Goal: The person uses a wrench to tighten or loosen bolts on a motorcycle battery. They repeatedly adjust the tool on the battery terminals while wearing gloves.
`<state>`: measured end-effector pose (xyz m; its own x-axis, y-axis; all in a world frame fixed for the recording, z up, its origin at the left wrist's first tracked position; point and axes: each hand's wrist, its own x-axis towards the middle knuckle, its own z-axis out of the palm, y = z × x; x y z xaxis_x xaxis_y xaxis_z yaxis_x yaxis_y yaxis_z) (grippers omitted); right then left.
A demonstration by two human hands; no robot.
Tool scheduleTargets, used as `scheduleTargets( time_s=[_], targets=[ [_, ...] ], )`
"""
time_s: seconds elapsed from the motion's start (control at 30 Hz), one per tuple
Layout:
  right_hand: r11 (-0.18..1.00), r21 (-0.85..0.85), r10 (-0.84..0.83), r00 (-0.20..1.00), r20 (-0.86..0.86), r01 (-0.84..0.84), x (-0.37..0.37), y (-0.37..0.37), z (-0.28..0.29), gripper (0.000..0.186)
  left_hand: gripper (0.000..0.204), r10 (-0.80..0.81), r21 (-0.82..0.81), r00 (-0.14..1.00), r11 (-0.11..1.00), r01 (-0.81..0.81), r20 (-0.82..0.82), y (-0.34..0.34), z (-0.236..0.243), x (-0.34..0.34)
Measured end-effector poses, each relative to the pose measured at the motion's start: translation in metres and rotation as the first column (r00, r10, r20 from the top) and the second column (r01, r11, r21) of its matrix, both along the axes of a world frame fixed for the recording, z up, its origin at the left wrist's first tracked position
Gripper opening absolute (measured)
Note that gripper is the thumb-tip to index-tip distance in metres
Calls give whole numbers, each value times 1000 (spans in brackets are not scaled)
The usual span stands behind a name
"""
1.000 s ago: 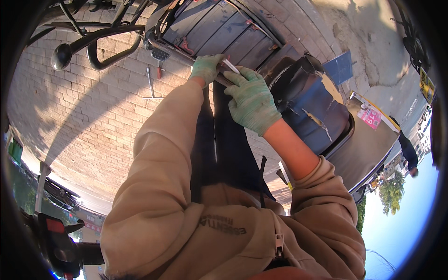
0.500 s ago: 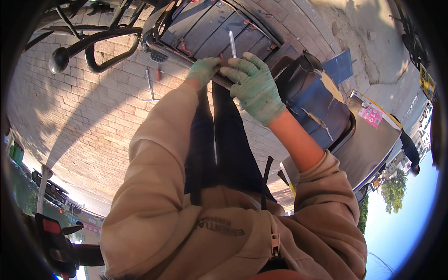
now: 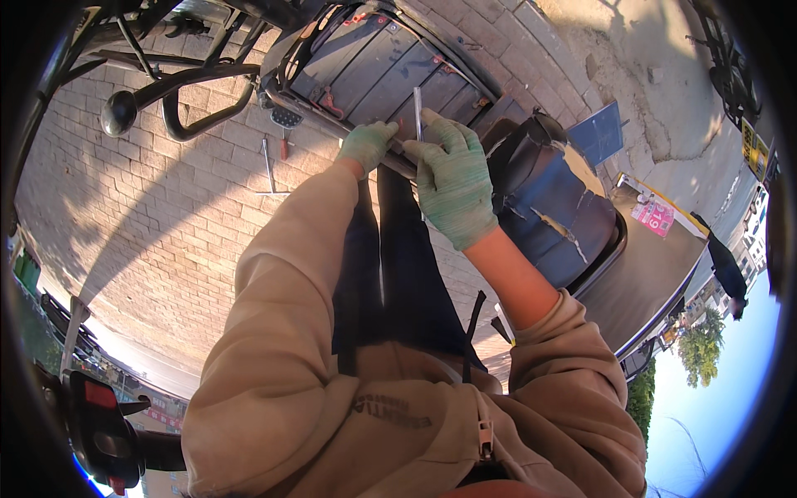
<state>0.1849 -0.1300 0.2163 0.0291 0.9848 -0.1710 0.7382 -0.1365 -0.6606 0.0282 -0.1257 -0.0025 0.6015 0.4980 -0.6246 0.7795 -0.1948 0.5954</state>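
My left hand (image 3: 365, 149), in a pale green glove, is closed on a dark metal bar (image 3: 402, 163) at the near edge of a vehicle's grey slatted floorboard (image 3: 374, 79); its grip is partly hidden. My right hand (image 3: 452, 183), gloved alike, is closed around a slim silver rod (image 3: 418, 108) that stands up past my fingertips, over the slats. A black seat (image 3: 552, 191) with torn, peeling covering lies just right of that hand. Below and left of the floorboard, a silver T-handled tool (image 3: 268, 166) and a red-handled tool (image 3: 284, 148) rest on the brick paving.
Black tubular metalwork (image 3: 191, 116) stands at upper left, a handlebar switch (image 3: 100, 427) at lower left. A blue panel (image 3: 598, 133) lies beyond the seat. A grey panel (image 3: 631, 266) with a pink sticker is at right. A person in dark clothes (image 3: 726, 266) stands farther right.
The silver rod has swung from slanting up-left to nearly upright. My right hand has turned with it; since half a second ago both hands sit a little lower in view.
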Motion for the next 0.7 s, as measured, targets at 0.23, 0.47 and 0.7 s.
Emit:
scheduleTargets(
  time_s=[0.23,0.47,0.7],
  targets=[
    [974,-105,207,976,69,-199,6,-5,-12,23,23,-36,37,999,999,35,33,-7,-3,-1],
    [1000,18,-24,942,336,18,10,-7,-1,38,25,-35,99,999,995,34,12,-8,-5,1],
    [927,-311,-230,973,-28,210,-8,-11,-5,51,19,-35,105,999,994,35,-4,-7,2,4]
  ],
)
